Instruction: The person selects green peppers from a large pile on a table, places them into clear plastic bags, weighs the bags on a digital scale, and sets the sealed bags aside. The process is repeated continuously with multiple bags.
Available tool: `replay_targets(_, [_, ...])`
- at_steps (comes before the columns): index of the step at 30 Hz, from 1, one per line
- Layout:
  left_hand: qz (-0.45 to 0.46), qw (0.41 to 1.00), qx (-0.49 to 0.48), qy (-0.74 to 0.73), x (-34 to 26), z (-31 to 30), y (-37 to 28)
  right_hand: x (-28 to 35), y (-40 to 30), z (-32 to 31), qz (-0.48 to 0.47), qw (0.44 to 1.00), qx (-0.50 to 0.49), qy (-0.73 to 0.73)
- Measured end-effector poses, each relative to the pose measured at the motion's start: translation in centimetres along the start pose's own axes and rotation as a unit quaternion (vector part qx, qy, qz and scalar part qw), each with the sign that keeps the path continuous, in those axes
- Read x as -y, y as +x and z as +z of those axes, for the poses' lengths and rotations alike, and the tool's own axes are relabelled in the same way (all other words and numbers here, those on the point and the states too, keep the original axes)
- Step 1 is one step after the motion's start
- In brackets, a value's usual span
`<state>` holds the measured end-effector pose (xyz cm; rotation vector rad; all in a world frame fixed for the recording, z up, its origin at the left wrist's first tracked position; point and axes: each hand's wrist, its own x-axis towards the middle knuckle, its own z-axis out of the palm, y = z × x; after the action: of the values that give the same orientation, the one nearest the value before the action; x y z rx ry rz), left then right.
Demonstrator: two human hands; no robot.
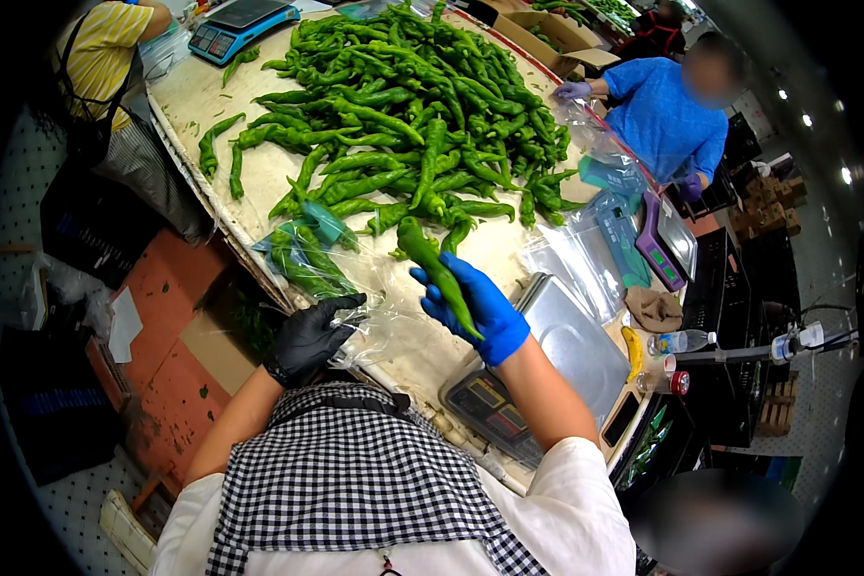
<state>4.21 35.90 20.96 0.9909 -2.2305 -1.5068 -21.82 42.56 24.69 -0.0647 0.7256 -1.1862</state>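
Note:
A large heap of long green peppers (pixel 417 108) covers the far and middle part of the pale table (pixel 187 86). My left hand (pixel 315 337), in a black glove, grips the open end of a clear plastic bag (pixel 371 317) at the table's near edge. Several green peppers (pixel 309 259) lie inside the bag, under its teal printed part. My right hand (pixel 475 306), in a blue glove, holds one green pepper (pixel 435 270) between thumb and fingers, right of the bag and just in front of the heap.
A metal-topped scale (pixel 576 345) sits beneath my right forearm. Flat clear bags (pixel 569 266), a purple scale (pixel 659 245), a brown cloth (pixel 654 309), a banana (pixel 632 353), bottles and a phone (pixel 621 419) lie rightward. A blue scale (pixel 241 29) stands far left. Co-workers stand at both sides.

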Motion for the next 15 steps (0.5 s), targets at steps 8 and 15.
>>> replay_targets(8, [-0.007,0.956,-0.123,-0.267,4.3,0.6,0.7,-5.7,-8.1,-1.5,0.125,0.965,0.071,-0.22])
replay_targets(15, [0.117,0.987,-0.067,-0.085,1.0,2.3,-0.7,-9.2,-3.4,-2.2,0.082,0.945,0.037,-0.315])
